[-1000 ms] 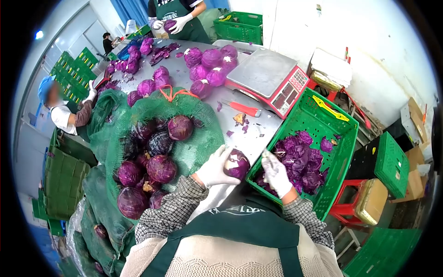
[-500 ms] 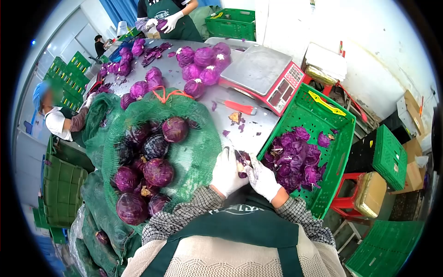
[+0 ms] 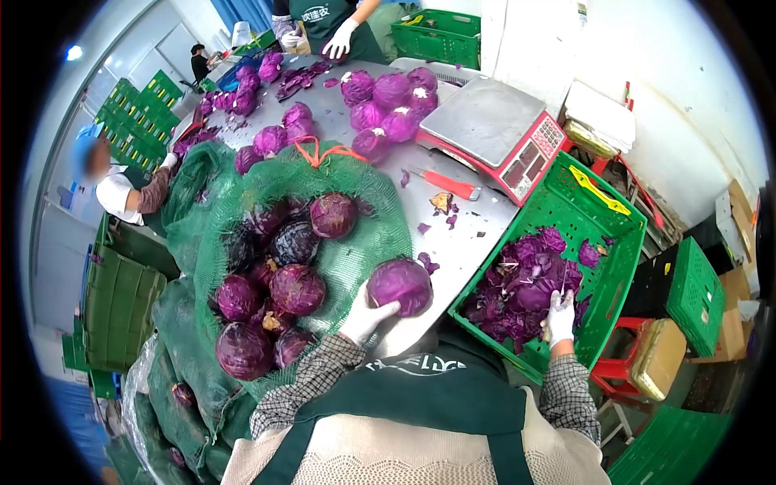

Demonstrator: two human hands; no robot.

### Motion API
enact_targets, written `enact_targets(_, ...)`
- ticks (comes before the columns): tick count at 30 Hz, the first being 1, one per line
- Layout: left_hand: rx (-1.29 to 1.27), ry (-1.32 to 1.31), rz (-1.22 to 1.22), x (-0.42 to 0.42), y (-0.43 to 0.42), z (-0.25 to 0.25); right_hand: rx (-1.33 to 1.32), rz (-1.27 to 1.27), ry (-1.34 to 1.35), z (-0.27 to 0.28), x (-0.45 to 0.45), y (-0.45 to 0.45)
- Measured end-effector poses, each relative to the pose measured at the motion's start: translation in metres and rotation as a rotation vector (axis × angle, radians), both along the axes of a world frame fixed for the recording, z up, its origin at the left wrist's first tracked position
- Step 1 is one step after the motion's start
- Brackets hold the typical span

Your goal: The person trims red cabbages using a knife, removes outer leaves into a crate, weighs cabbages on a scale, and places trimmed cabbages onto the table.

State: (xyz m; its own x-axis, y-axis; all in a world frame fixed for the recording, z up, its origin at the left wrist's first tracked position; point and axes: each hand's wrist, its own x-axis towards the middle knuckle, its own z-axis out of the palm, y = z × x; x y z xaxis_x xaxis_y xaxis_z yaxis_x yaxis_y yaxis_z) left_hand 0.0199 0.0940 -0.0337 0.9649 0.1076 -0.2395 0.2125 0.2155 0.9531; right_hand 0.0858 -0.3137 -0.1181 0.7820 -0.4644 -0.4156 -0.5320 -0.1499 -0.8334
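Note:
My left hand [image 3: 365, 320], in a white glove, grips a purple cabbage [image 3: 400, 287] from its left side, at the near edge of the metal table. Smooth outer leaves face up on this cabbage. My right hand [image 3: 558, 318], also gloved, is over the green crate [image 3: 602, 295], closed around a knife [image 3: 564, 281] whose thin blade points away from me. The handle is hidden in the fingers. Below it, loose purple cabbage leaves [image 3: 517, 279] fill much of the crate. Left of my left hand, a green mesh bag [image 3: 368, 218] lies open around several dark cabbages [image 3: 297, 289].
A scale [image 3: 485, 121] and a red-handled tool [image 3: 449, 184] rest on the table [image 3: 440, 234], with leaf scraps about. Several peeled cabbages [image 3: 392, 90] lie farther back. Co-workers [image 3: 133, 190] stand at the left and far side. A red stool [image 3: 626, 356] stands right of the crate.
My hands were together at the table edge over a partly hidden cabbage piece. Now they are apart: the right has moved over the crate, and the left holds a cabbage. The view has shifted slightly.

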Motion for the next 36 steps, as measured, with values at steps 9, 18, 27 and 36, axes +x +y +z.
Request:
enact_targets(9,0.110,0.046,-0.143,0.041,-0.006,0.027,0.609,0.830,-0.436,0.083,0.015,0.165)
enact_targets(18,0.181,0.245,-0.234,0.049,-0.005,0.054,0.033,0.869,-0.602,0.009,0.060,0.172)
enact_targets(27,0.878,-0.230,-0.464,0.052,-0.027,0.048,0.329,0.482,-0.430,0.037,0.029,0.091)
enact_targets(36,1.207,-0.448,-0.297,0.053,-0.071,0.043,0.112,0.853,-0.478,0.101,-0.026,0.141)
